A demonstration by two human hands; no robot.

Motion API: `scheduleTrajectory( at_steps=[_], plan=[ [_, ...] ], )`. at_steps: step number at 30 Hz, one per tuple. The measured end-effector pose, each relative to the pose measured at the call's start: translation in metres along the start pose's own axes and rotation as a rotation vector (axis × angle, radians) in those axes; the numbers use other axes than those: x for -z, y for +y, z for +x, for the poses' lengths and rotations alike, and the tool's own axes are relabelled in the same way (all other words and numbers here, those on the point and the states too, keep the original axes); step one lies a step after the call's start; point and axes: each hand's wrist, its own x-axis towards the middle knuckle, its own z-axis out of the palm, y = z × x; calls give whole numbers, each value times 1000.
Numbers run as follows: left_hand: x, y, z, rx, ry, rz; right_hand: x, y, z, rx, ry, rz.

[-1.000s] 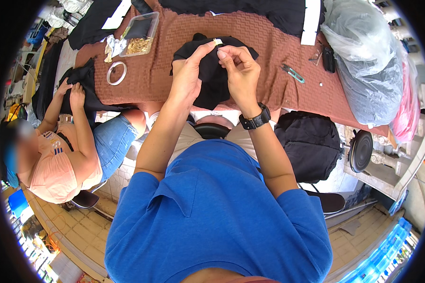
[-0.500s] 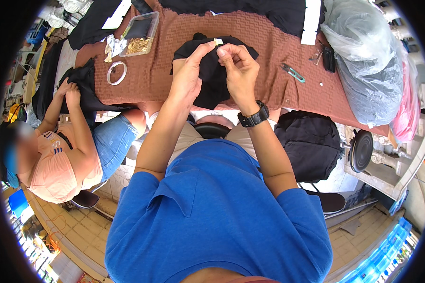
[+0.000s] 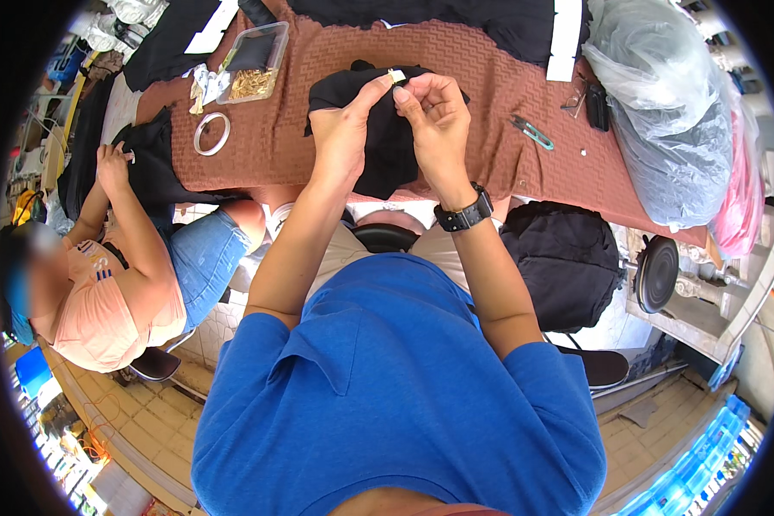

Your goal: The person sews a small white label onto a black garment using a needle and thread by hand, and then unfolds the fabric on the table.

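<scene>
Small pale tag (image 3: 396, 76) pinched over black garment (image 3: 385, 138)

Left hand (image 3: 342, 138) and right hand (image 3: 434, 112) grips closed on tag, 12 o'clock; garment soft, limp, light; hold at edge.

Garment (image 3: 378, 138) on table (image 3: 301, 129); box (image 3: 254, 64) left

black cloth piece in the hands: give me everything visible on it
The black fabric piece looks soft, matte and crumpled, with no print visible. It is lifted partly off the brown textured tablecloth, its lower edge hanging toward the table's near side. The left hand grips its left part; the right hand holds its upper right. At its top edge, between both hands' fingertips, sits a small pale tag. How the tag is fixed cannot be told.
</scene>
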Motion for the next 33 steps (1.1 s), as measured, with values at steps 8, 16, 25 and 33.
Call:
scheduleTrajectory(
  at_steps=[8, 16, 25, 33],
  plan=[
    [-2, -1, -2, -79, -13, 30, 5, 6, -2, -3, -37, -9],
    [-2, 5, -5, -46, -2, 29, 4, 3, -8, -28, -75, -44],
    [0, 6, -5, 7, 33, 12, 4, 6, -8, 20, -113, -54],
    [-1, 6, -4, 63, 24, -48, 6, 9, -6, 53, -120, -53]
  ],
)
